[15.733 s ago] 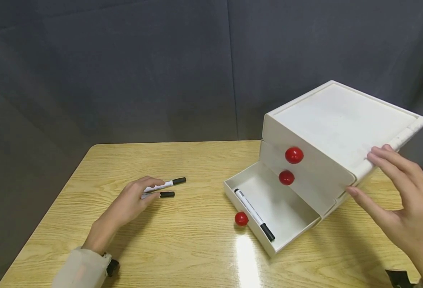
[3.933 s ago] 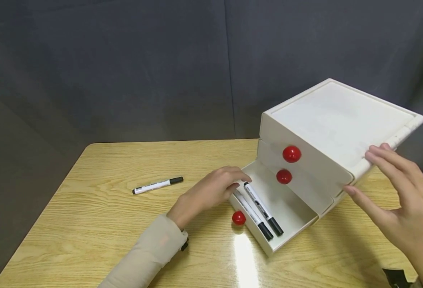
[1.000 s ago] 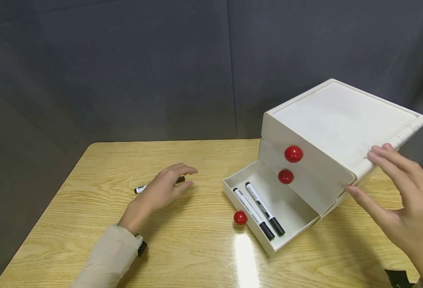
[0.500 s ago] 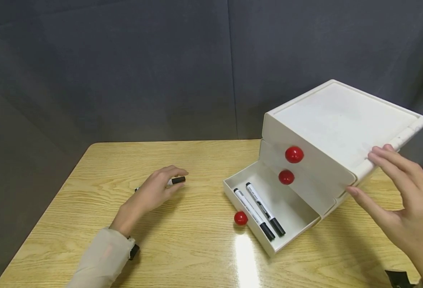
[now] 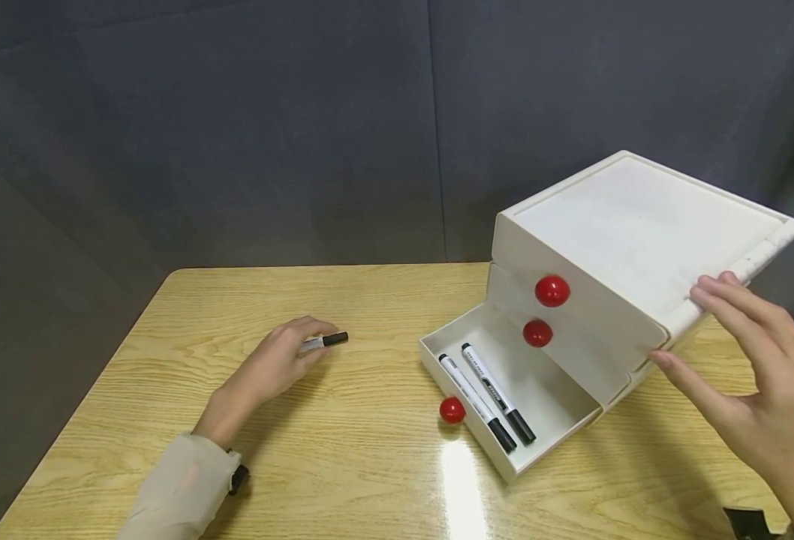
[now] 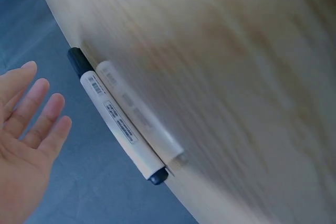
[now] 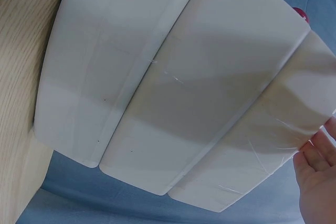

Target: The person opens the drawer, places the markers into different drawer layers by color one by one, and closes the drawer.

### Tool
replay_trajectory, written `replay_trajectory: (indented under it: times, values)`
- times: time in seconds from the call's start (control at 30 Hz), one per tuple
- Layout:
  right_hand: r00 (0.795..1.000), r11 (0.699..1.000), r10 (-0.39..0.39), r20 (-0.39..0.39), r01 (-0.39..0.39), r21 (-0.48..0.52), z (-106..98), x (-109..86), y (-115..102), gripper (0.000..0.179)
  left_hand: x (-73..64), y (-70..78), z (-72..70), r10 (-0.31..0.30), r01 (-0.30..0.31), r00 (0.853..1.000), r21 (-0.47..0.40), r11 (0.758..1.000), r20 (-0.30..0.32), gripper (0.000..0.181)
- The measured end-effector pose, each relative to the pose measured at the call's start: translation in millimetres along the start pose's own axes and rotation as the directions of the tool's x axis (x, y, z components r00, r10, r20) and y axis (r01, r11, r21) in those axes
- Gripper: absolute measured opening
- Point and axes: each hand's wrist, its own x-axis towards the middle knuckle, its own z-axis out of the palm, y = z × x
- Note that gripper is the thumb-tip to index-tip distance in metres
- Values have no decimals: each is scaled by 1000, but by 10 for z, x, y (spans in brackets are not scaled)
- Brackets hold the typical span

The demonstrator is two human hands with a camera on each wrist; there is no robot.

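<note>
A white marker with a black cap (image 5: 335,339) lies on the wooden table, partly covered by my left hand (image 5: 272,364). In the left wrist view the fingers are relaxed and spread, a little apart from the marker (image 6: 123,124). My right hand (image 5: 768,375) rests its fingertips on the top edge of a white drawer unit (image 5: 640,225), thumb at the front corner. The unit's bottom drawer (image 5: 552,397) is pulled out. Inside, two similar markers lie side by side, one marker (image 5: 467,390) along the front wall and another marker (image 5: 491,382) just behind it.
Red round knobs mark the top drawer (image 5: 552,291), the middle drawer and the bottom one; the upper two drawers are closed. A dark curtain (image 5: 302,135) hangs behind the table (image 5: 370,465). A small black object (image 5: 748,521) shows at the lower right.
Since the earliest frame, a second marker has gone from the table into the drawer. In the last second my left hand moved left and down over the remaining marker. The right hand stayed put.
</note>
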Motion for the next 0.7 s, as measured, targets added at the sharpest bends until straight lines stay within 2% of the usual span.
replay_trajectory:
  times: [0.47, 0.7]
  values:
    - [1000, 1000, -3, 8, 3, 2, -6, 0, 0, 74, -81, -143, -49, -53, 53, 999, 21, 998, -4, 37]
    - [1000, 1000, -4, 7, 4, 1, -5, 2, -2, 74, -138, -242, -107, -99, 99, 995, 25, 995, 4, 38]
